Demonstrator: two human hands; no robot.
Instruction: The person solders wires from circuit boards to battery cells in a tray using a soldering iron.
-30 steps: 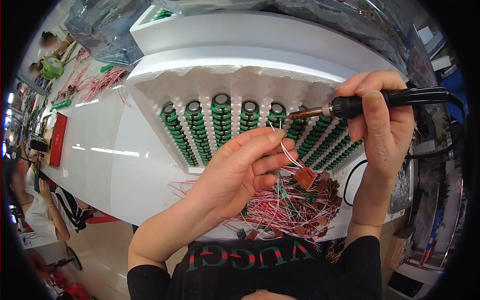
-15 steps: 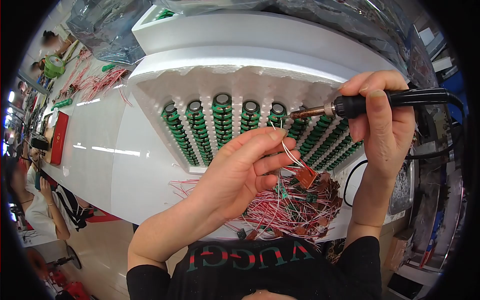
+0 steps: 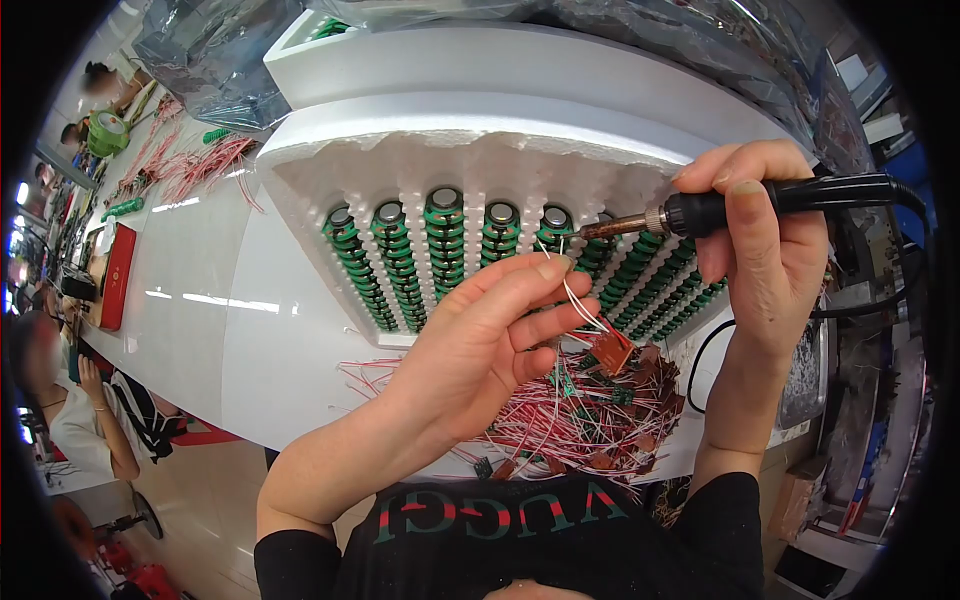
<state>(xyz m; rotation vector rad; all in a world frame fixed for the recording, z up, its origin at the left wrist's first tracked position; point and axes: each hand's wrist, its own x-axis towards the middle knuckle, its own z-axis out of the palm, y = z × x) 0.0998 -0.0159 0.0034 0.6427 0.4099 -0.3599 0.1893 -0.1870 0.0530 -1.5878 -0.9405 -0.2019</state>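
My left hand (image 3: 500, 325) pinches white wires (image 3: 578, 296) between thumb and fingers. A small orange-brown circuit board (image 3: 613, 352) hangs from those wires below the fingers. My right hand (image 3: 765, 235) grips a soldering iron (image 3: 690, 214) by its black handle. The iron's tip is beside the wire ends, over a green-wrapped battery cell (image 3: 555, 220); whether it touches them I cannot tell. Rows of green cells stand in a white foam tray (image 3: 400, 148) with round silver ends showing.
Below my hands lies a heap of red and white wires with small boards (image 3: 590, 415). The iron's black cable (image 3: 915, 215) loops at the right. More wires (image 3: 210, 165) and a red box (image 3: 117, 278) are at left. Co-workers (image 3: 90, 420) sit further left.
Both hands have stayed almost still. The small board has swung very slightly, and a co-worker at the left has shifted a little.
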